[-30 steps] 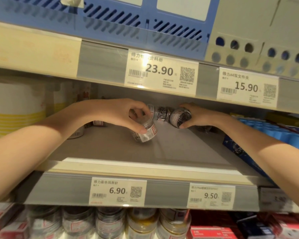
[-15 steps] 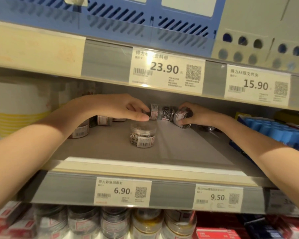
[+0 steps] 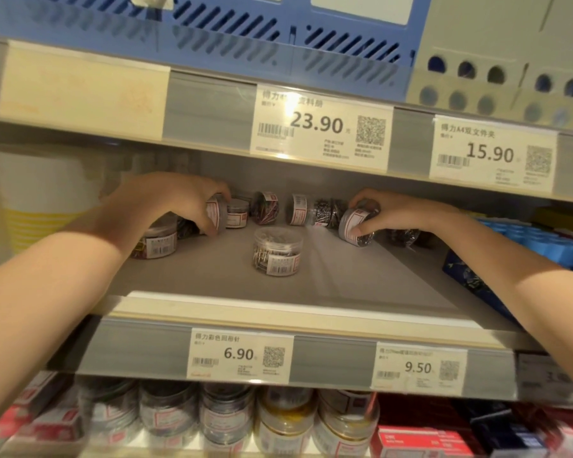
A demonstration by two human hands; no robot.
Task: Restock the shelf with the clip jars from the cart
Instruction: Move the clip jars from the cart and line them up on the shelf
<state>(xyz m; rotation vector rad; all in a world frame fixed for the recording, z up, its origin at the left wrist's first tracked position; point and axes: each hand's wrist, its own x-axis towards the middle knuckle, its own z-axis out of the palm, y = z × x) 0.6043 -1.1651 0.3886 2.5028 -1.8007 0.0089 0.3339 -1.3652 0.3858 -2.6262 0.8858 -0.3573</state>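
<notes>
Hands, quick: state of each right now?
Left hand: gripping a tilted clip jar at the shelf back.
Right hand: gripping a tipped jar.

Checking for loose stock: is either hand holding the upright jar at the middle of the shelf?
No: the upright jar stands alone, while the left hand and right hand grip other jars.

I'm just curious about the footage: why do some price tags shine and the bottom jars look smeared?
Head view: overhead light glares off the plastic strip over the 23.90 tag; the lower-shelf jars at the frame edge are blurred; the wide lens bends the shelf edge; the upright clip jar mid-shelf is fairly sharp.
</notes>
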